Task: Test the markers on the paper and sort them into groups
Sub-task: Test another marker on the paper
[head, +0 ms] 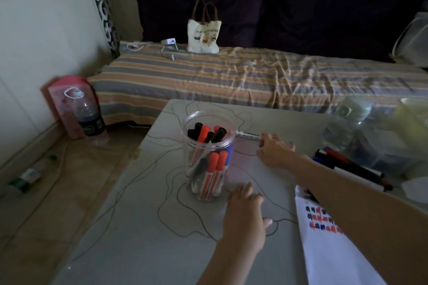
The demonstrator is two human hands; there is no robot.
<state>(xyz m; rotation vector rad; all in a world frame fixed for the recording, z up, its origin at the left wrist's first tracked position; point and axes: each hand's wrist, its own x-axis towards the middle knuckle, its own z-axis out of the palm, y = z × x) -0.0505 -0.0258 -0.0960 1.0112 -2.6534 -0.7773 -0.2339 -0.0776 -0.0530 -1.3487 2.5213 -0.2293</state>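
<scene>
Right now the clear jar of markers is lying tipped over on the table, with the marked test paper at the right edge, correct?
Not quite. In the head view the clear jar stands upright on the table, markers inside; the test paper is at the right edge.

Jar [207, 155] between hands, table's [129, 227] left free.

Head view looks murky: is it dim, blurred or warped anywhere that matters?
Head view: dim overall; wide-angle bending at the edges; the clear plastic jar of markers reads sharp, the clear containers at right are smeared, the white test paper is legible.
</scene>
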